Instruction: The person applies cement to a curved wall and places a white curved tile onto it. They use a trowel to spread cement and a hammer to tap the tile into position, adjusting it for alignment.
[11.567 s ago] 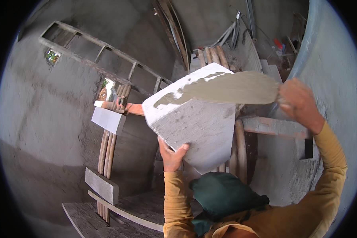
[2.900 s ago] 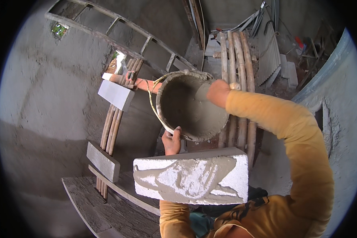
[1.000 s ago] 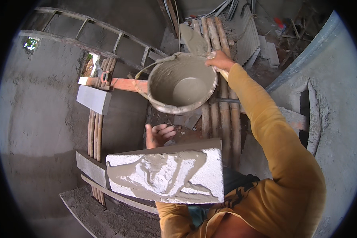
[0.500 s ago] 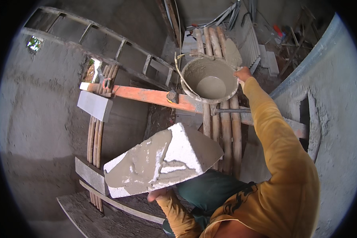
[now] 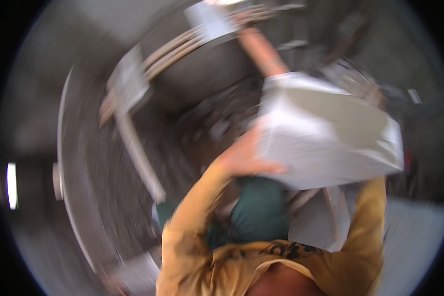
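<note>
A large white lightweight concrete block (image 5: 320,148) is raised in front of my chest, tilted, with wet grey mortar (image 5: 348,116) spread over its upper face. My left hand (image 5: 251,155) grips its left end, thumb and fingers spread against the white side. My right forearm (image 5: 370,202) reaches up behind the block's right end. The block hides my right hand, so its fingers do not show. The whole picture is smeared by motion.
Bamboo poles (image 5: 175,52) run along the upper left, with a white block (image 5: 212,22) and a greyish block (image 5: 129,81) by them. An orange beam (image 5: 261,52) extends behind the held block. A pale strip (image 5: 140,153) lies at left. Rubble (image 5: 219,128) covers the ground below.
My view has swung round sharply. My right hand has left the mortar bucket, which is no longer recognisable. The block is now higher and farther right, with my left hand at its end.
</note>
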Tool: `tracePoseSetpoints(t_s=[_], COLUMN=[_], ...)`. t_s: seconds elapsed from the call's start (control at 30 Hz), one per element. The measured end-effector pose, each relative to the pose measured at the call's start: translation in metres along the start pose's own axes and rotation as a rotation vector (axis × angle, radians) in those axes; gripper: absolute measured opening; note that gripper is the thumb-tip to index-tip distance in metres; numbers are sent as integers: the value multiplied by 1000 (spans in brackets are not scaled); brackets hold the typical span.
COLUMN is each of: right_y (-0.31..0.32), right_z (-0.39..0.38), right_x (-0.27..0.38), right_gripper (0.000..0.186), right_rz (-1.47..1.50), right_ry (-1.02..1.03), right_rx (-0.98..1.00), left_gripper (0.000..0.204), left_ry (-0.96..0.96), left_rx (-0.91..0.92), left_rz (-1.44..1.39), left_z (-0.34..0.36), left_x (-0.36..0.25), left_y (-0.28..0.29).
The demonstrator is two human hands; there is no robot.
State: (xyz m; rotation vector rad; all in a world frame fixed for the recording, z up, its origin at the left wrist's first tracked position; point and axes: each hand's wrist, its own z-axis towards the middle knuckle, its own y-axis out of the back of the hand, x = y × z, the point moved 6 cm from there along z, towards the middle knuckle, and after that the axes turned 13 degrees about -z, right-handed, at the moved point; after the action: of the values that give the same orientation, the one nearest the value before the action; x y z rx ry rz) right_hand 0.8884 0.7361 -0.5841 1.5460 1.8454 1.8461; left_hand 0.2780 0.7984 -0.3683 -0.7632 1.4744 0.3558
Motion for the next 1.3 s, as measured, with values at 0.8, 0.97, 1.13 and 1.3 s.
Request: tracePoseSetpoints(t_s=[0.8,0.97,1.13,1.3], right_y=[-16,-88,-147,-205], right_z=[11,-26,-124,-287], right_x=[259,366,474,560], right_gripper=[39,43,37,37], right_rz=[-50,-66,-142,-158], right_ry=[433,668,842,1100], right_rx=[277,382,485,723], left_gripper=[94,93,90,97], left_ry=[-569,-490,-370,-78], left_rx=[-1341,-1503,-1666,-1972], left_rz=[688,1091,1256,1149], left_z=[-189,-291,-407,-514], left_x=[-105,-147,-156,-119], left_y=[16,-2,-29,-66])
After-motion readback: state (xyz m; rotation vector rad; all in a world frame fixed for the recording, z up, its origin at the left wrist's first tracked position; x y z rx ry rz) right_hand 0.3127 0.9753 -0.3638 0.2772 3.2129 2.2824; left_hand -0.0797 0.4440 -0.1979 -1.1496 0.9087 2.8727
